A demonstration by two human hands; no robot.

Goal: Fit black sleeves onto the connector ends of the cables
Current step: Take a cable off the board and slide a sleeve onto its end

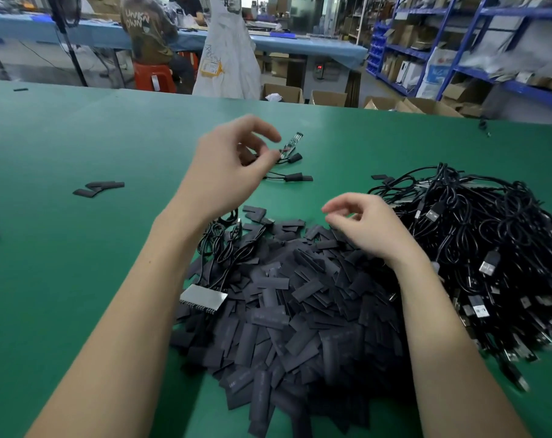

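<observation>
My left grip hangs over the green bench, thumb and fingertips loosely curled by a thin black cable with a small circuit board at its end; I cannot tell whether they pinch it. Just beyond lie two cable ends already covered in black sleeves. My right grip hovers with relaxed, curled fingers, holding nothing, above the big heap of flat black sleeve pieces. To its right sprawls a tangled pile of black cables with USB plugs. A flat silvery connector block rests on the heap below my left forearm.
</observation>
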